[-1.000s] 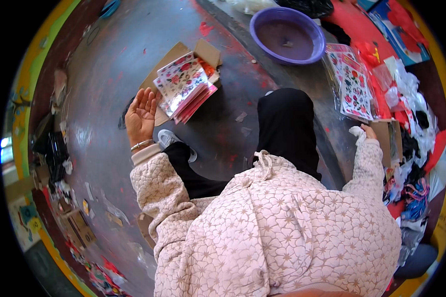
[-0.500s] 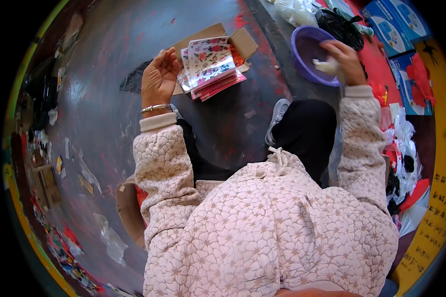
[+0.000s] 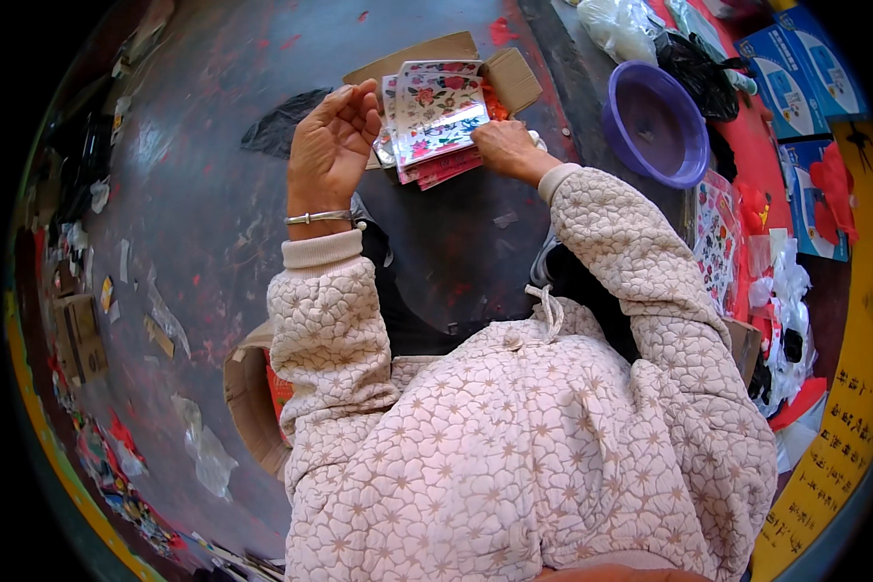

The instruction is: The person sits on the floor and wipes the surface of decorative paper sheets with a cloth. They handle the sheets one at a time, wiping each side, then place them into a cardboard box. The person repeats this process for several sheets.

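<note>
A stack of glossy floral-printed sheets (image 3: 435, 112) lies on an opened cardboard box (image 3: 511, 81) on the floor in front of me. My right hand (image 3: 514, 152) is at the right edge of the stack, closed around a soft white wad (image 3: 536, 141) that looks like cloth or sponge; only a bit of it shows. My left hand (image 3: 332, 145) is raised at the stack's left side, palm showing and fingers loosely curled, with nothing visible in it. Whether it touches the sheets I cannot tell.
A purple basin (image 3: 700, 163) stands to the right, beside a black plastic bag (image 3: 694, 70) and blue boxes (image 3: 815, 73). More printed sheets (image 3: 715, 228) lie at my right. Another cardboard box (image 3: 247, 403) sits by my left elbow. Plastic scraps (image 3: 204, 448) litter the floor.
My right hand has moved left with the white wad, from over the purple basin to the sheets' right edge. My left hand stays beside the stack, much as before.
</note>
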{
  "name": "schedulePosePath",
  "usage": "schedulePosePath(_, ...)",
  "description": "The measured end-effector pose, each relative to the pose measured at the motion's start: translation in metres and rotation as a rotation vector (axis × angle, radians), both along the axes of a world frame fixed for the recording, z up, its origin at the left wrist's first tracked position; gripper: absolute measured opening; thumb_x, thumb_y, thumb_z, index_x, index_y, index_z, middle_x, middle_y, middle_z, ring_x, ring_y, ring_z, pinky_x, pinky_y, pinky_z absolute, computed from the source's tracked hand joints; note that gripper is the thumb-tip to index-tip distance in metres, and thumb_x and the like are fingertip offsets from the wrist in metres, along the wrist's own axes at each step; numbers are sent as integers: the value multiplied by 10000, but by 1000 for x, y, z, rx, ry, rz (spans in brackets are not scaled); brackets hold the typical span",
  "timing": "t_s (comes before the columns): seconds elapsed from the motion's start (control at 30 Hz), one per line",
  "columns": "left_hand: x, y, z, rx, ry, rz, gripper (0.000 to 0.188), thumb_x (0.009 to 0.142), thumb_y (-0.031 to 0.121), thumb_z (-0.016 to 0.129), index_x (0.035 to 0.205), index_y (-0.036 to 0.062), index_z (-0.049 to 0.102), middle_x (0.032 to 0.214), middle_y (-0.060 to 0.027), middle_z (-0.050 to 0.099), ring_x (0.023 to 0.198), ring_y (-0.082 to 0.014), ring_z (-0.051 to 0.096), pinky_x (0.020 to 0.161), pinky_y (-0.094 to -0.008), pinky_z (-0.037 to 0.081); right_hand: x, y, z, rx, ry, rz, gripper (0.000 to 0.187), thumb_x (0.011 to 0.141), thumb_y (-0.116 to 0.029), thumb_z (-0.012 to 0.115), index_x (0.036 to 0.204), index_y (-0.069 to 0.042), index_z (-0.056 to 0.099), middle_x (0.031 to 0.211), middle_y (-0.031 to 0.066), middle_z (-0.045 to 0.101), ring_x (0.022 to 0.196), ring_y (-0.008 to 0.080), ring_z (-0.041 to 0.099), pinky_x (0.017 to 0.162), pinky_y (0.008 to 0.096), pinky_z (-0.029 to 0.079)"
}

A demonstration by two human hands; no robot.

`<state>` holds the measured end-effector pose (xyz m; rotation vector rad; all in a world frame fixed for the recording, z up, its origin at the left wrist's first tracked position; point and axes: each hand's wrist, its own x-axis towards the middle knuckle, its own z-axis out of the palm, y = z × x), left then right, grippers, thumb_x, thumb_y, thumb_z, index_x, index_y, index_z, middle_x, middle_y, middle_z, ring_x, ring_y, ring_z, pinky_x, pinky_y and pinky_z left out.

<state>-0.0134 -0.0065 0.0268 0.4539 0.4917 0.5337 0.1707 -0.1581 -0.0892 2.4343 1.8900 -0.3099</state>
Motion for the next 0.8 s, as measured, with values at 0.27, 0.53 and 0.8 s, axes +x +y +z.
schedulePosePath(0.27, -4, -1, 0, 29, 39, 20, 110, 825, 51, 551, 893, -36, 544, 912, -143, 608, 789, -188, 597, 690, -268, 510, -2, -1, 8, 79, 78, -148, 167, 741, -106, 510, 793, -26, 647, 806, 186, 636, 787, 333, 627, 670, 429, 496)
schedulePosePath(0.53, -10, -3, 1, 77, 152, 108, 167, 834, 52, 527, 987, -14, 526, 919, -124, 601, 796, -181, 591, 694, -257, 506, 66, -4, 41, 603, 502, -644, 215, 730, -146, 524, 816, -9, 665, 764, 150, 645, 720, 260, 632, 659, 368, 496)
schedulePosePath(0.8, 11, -33, 9, 1081, 231, -138, 694, 726, 123, 668, 1311, 4, 313, 1342, -150, 294, 1183, -238, 380, 954, -341, 352, 57, -27, 81, 789, 1474, -479, 204, 737, -98, 608, 912, 7, 623, 833, 85, 617, 718, 166, 604, 660, 292, 506)
